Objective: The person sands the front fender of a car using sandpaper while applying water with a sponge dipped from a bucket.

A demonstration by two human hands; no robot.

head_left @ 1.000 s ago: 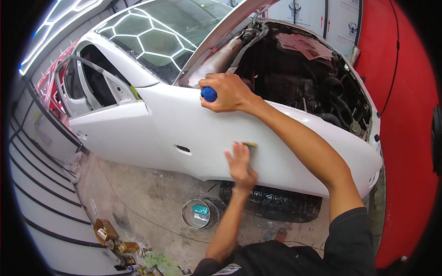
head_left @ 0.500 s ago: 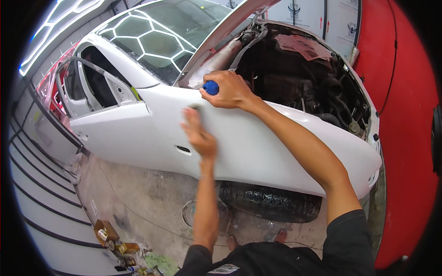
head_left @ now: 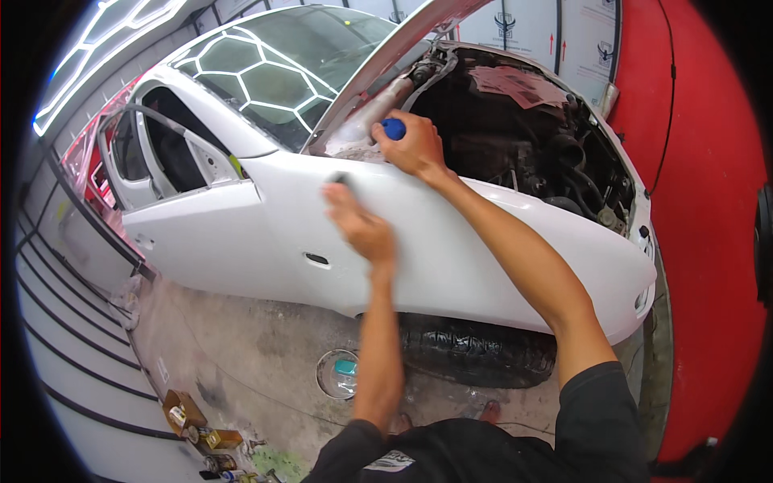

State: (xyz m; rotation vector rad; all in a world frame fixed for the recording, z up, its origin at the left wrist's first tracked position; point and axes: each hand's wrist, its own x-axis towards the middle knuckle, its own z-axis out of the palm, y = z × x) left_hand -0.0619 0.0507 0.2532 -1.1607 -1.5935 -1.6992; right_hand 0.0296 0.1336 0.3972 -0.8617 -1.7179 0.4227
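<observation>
Likely mid-rub: left hand (head_left: 364, 232), finger grip too blurred to call, at small dark pad (head_left: 341, 178) over curved white fender (head_left: 459, 241), right hand (head_left: 416, 145) fingers curled round blue rounded object (head_left: 393, 129); next stroke probably wants even pressure.

And it's the fender (head_left: 459, 249) across the middle, door (head_left: 193, 221) to its left, engine bay (head_left: 515, 129) behind, far right; wheel (head_left: 483, 354) below; bucket (head_left: 320, 374) on the floor (head_left: 241, 338), left of the wheel; carton (head_left: 185, 407) near left!

Head-worn fisheye view from above
It faced forward and downward from fairly near the smooth, white, curved car fender (head_left: 451, 249).
</observation>
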